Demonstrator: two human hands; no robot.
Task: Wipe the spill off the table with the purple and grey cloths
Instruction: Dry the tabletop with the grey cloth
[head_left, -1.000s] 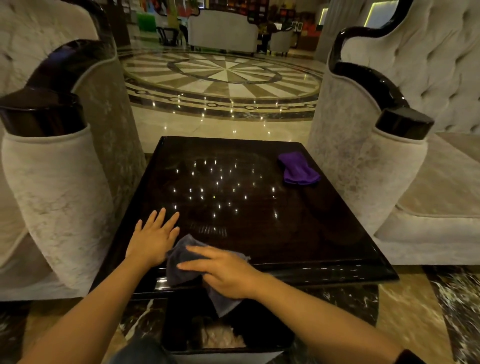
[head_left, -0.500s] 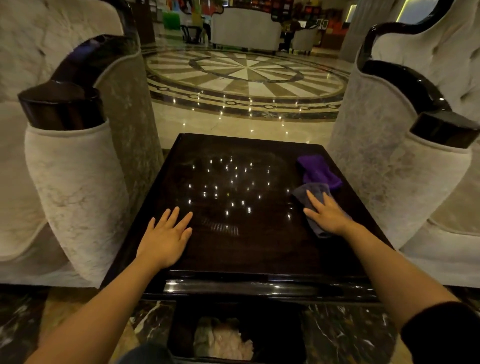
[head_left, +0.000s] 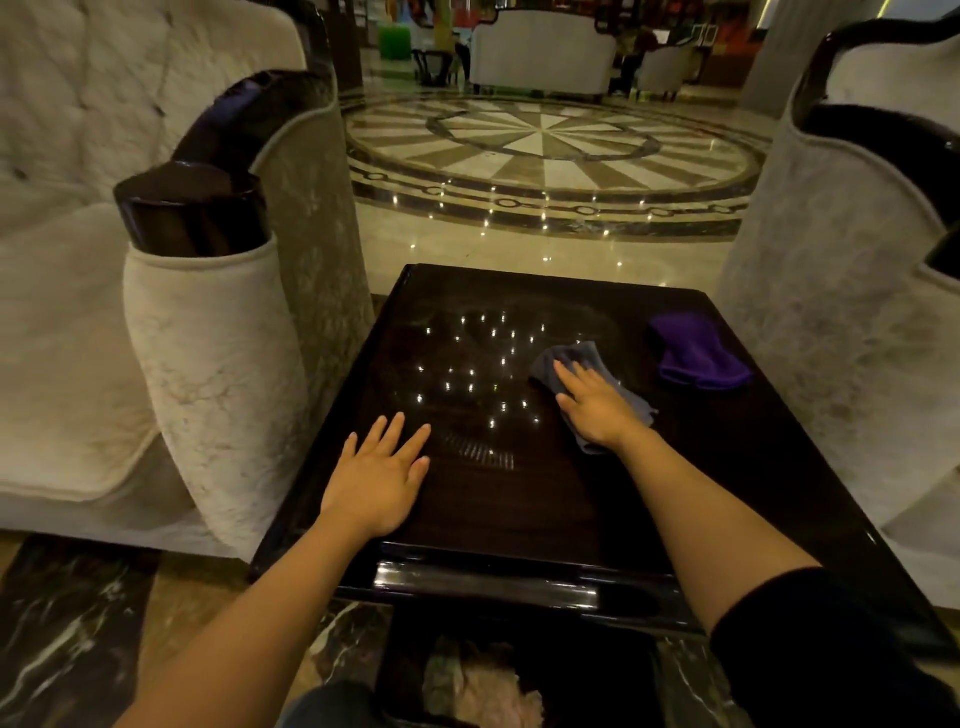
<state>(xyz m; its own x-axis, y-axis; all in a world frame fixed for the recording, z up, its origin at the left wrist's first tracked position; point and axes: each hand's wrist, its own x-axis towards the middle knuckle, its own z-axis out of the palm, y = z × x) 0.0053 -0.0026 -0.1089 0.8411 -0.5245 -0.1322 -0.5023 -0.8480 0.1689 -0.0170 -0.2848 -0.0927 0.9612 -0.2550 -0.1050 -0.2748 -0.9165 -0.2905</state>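
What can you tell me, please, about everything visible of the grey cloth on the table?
The grey cloth is a soft, blue-grey rag that looks like microfibre, crumpled and spread unevenly on the dark glossy table, right of its centre. The right hand lies flat on it, fingers extended, covering its middle; fabric shows beyond the fingertips and at the wrist side. It lies apart from the purple cloth, which sits further right. The left hand does not touch it.
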